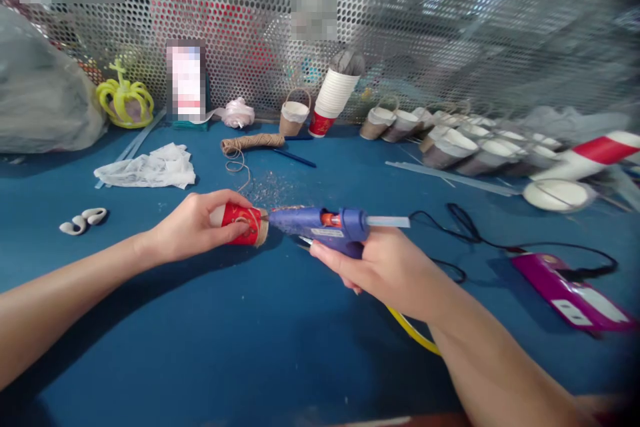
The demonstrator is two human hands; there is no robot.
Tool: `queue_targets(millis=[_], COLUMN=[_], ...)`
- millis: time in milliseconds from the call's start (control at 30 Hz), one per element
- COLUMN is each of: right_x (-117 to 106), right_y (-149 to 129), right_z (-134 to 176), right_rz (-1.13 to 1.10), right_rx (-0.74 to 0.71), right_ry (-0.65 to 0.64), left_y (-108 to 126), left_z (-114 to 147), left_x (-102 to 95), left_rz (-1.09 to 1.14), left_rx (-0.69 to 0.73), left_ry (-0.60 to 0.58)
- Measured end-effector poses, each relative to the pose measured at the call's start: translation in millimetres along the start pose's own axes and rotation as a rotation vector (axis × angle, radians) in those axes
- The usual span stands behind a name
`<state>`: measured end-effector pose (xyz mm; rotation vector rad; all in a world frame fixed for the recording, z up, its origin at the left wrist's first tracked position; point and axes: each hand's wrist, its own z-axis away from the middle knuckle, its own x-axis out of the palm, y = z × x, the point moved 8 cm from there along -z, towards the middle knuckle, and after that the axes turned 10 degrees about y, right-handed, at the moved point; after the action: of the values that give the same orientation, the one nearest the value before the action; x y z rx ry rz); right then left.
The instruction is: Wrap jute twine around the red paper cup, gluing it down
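My left hand (pixel 207 223) is wrapped around a red paper cup (pixel 234 223) lying on its side, with bands of brown twine wound about its right end. In my right hand (pixel 370 260) is a blue hot glue gun (pixel 320 223), its nozzle touching or very close to the twine-wrapped end. A clear glue stick (pixel 387 221) pokes out of the gun's back. Pointed metal tips and a yellow handle, apparently scissors, show around my right hand. From the cup a thin strand runs up toward a twine roll (pixel 257 142).
Stacked paper cups (pixel 333 97) lean on the perforated metal screen (pixel 240 20). Several small cup baskets (pixel 453 147) crowd the back right. A cord runs to a purple power strip (pixel 570 290). White crumpled cloth (pixel 150 168) and a grey clip-like piece (pixel 83 221) lie left.
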<state>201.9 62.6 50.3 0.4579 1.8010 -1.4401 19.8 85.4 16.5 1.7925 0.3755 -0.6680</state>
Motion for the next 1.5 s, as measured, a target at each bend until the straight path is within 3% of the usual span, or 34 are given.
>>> queue_targets(millis=[133,333,867,1167,1500], right_x=[-6.9,-3.4,-8.8,-8.5,-5.7], right_y=[-8.3,-14.2,-22.9,-20.1,-10.7], right_z=[2.6,7.8,12.6,12.6,4.3], right_rz=[0.144,0.231,0.328,0.27,0.235], right_rx=[-0.088,-0.257,-0.407,-0.325,-0.205], right_ry=[0.098,0.096,0.233,0.189,0.124], left_y=[-0.7,-0.8,-0.2,0.6,11.5], left_z=[-0.2,-0.4,0.1,-0.1,5.8], left_x=[-0.4,-0.6,-1.0,-1.0,0.5], left_rz=[-0.007,-0.03,-0.027,-0.049,-0.098], left_rx=[-0.001,0.005,0.001,0.016,0.184], left_ry=[0.008,0.023,0.022,0.031,0.003])
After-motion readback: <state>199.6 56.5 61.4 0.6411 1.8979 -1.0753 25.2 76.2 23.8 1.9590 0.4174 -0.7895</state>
